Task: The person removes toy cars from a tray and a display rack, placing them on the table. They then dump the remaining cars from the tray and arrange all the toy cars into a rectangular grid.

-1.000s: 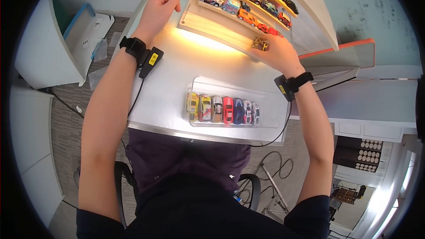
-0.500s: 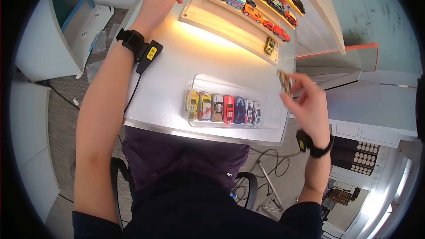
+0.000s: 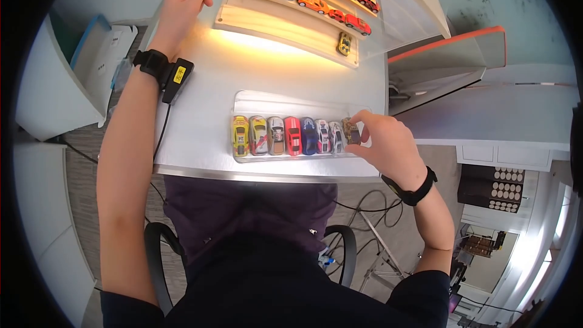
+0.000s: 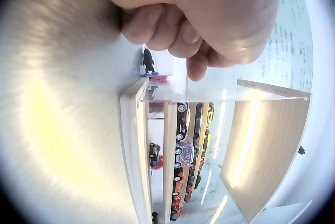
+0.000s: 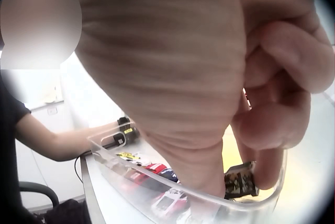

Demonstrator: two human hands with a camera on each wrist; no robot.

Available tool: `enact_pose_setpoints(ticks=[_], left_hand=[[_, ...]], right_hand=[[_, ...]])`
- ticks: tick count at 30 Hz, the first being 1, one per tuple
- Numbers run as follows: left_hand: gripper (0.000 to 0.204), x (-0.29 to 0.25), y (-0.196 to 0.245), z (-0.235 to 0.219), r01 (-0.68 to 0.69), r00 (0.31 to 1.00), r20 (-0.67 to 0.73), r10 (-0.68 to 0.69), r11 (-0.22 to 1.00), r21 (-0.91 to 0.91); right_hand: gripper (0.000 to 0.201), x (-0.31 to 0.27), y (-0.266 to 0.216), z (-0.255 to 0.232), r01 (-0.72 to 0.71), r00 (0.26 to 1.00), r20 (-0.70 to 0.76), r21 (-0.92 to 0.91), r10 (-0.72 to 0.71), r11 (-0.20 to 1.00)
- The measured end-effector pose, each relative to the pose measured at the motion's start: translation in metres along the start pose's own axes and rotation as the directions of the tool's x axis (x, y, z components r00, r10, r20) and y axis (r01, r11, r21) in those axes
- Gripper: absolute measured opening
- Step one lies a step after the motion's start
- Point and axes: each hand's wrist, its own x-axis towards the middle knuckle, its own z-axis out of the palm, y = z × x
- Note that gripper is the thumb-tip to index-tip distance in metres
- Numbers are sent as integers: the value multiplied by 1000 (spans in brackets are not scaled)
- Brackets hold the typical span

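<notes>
My right hand [image 3: 392, 146] pinches a brown-and-black patterned toy car [image 3: 351, 132] between thumb and fingers, at the right end of a clear plastic box [image 3: 255, 98]. Several toy cars stand side by side in that box, among them a red car [image 3: 293, 136] and a blue car [image 3: 308, 136]. From the right wrist, the patterned car [image 5: 241, 181] shows inside the box wall, partly covered by the fingertips. My left hand [image 3: 182, 15] rests on the table beside the lit display shelf [image 3: 285, 35], fingers loosely curled around nothing.
Rows of toy cars line the display shelf, and a yellow-and-black car [image 3: 344, 44] sits alone on its lowest level. A small penguin figure [image 4: 148, 61] stands beyond the left hand. An orange-edged panel [image 3: 446, 45] leans right of the table. A cable hangs from the left wrist camera.
My right hand took the patterned toy car from the shelf's lowest level, carried it down toward me and brought it into the box's right end. The left hand stays by the shelf.
</notes>
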Motion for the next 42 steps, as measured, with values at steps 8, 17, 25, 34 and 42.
enact_pose_setpoints(ticks=[8,17,25,34,42], left_hand=[[39,-2,2,-1,-11,1000,25,11,1000,-8],[41,1,-5,0,-65,997,30,65,998,-9],[41,-1,-3,0,-52,998,32,52,998,-23],[43,-2,4,-2,34,999,43,-33,999,-20],[40,-1,1,1,-27,999,31,28,999,-19]], right_hand=[[36,17,2,-8,81,991,114,-88,-71,993],[38,14,2,4,163,986,37,-117,-160,980],[43,20,9,7,176,977,151,-199,-147,964],[31,21,7,5,285,957,77,-96,-278,954],[25,24,-5,3,257,966,15,-86,-257,963]])
